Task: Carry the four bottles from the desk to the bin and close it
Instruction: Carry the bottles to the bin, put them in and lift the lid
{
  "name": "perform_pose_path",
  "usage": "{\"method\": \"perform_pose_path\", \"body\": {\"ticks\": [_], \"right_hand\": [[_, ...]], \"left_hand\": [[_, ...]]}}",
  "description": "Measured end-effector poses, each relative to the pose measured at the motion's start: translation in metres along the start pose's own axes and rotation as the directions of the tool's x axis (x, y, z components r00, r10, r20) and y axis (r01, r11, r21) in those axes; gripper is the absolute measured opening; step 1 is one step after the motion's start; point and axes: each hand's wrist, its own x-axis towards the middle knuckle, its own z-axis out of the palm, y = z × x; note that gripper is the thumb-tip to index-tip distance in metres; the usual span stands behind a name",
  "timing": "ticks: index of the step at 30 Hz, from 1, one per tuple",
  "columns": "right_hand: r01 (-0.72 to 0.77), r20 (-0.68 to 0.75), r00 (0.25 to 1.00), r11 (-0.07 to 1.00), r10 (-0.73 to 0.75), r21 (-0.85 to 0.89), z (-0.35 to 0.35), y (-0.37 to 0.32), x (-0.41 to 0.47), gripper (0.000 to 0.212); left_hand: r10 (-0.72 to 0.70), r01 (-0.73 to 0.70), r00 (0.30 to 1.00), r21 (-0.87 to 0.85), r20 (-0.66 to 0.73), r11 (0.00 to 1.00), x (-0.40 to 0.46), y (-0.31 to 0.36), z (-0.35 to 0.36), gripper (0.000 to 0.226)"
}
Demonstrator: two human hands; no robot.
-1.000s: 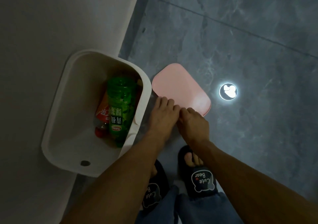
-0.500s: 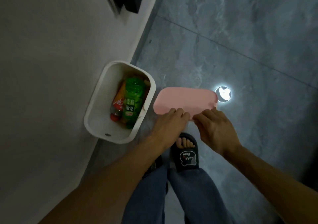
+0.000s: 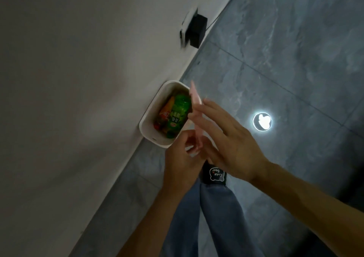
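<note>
The white bin (image 3: 149,116) stands on the grey tiled floor (image 3: 275,63) against the pale wall (image 3: 78,79), its top uncovered. Inside it lie the bottles: a green bottle (image 3: 180,114) with a green label lies uppermost, an orange-and-red bottle (image 3: 165,110) sits just beside it toward the wall, and a red cap shows low in the bin; how many bottles are in there cannot be told from this view. The pink lid (image 3: 195,101) is held up on edge, tilted, just beside the bin's floor-side rim and above it, so only its thin side and a strip of its face show. The left hand (image 3: 183,158) holds the lid's lower end, fingers curled round it in a closed grip. The right hand (image 3: 226,140) lies flat along the lid's outer face with fingers straight and spread, pressing rather than clasping. Below the hands are blue jeans (image 3: 216,217) and 1 black slipper (image 3: 215,175) with a white bear patch. A round bright reflection (image 3: 262,121) glares on the tiles well apart from the bin. A black plug block (image 3: 195,33) sits on the wall low down, near the floor line.
</note>
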Motion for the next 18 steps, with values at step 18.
{"method": "perform_pose_path", "body": {"ticks": [18], "right_hand": [[-0.732, 0.138, 0.68, 0.66, 0.72, 0.169, 0.095, 0.048, 0.046, 0.057]], "left_hand": [[-0.527, 0.085, 0.847, -0.962, -0.067, 0.26, 0.019, -0.086, 0.036, 0.023]]}}
